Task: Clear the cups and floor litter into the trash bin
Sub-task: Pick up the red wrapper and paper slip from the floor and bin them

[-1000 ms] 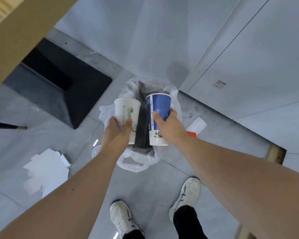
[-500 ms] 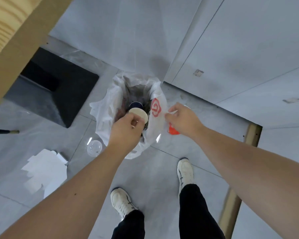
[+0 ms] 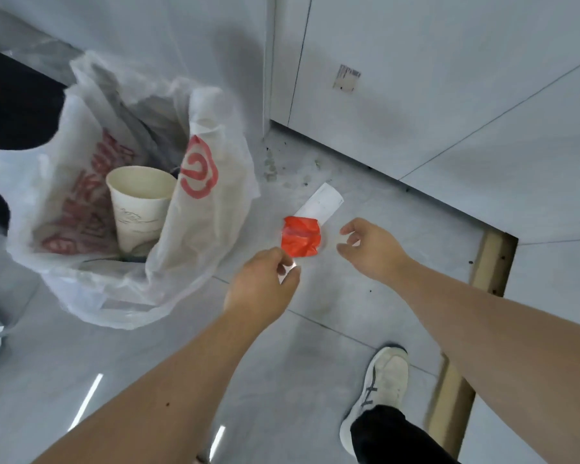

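The crumpled red plastic wrapper (image 3: 300,236) lies flat on the grey tiled floor (image 3: 332,313), its far edge overlapping a white paper slip (image 3: 323,204) that pokes out behind it toward the white cabinet base (image 3: 416,112). Both look feather-light, thin and limp; the wrapper is creased and probably a little slick, so a pinch on a raised fold near its middle or on its near edge should lift it, while the flat slip will likely need a fingertip slid under a corner. Neither is fragile.

The wrapper sits between the two hands, apart from both. The left hand (image 3: 263,289) hovers just on its near side, fingers curled in with the thumb close to them, a narrow grip that holds nothing I can make out, though a pale glint shows at the fingertips. The right hand (image 3: 370,247) hangs just beside the wrapper's right edge, its grip loosely spread and empty.

To the left, near the wrapper, stands the trash bin lined with a white plastic bag with red print (image 3: 195,202); a white paper cup (image 3: 141,205) stands upright inside. A white sneaker (image 3: 384,380) shows on the floor below.
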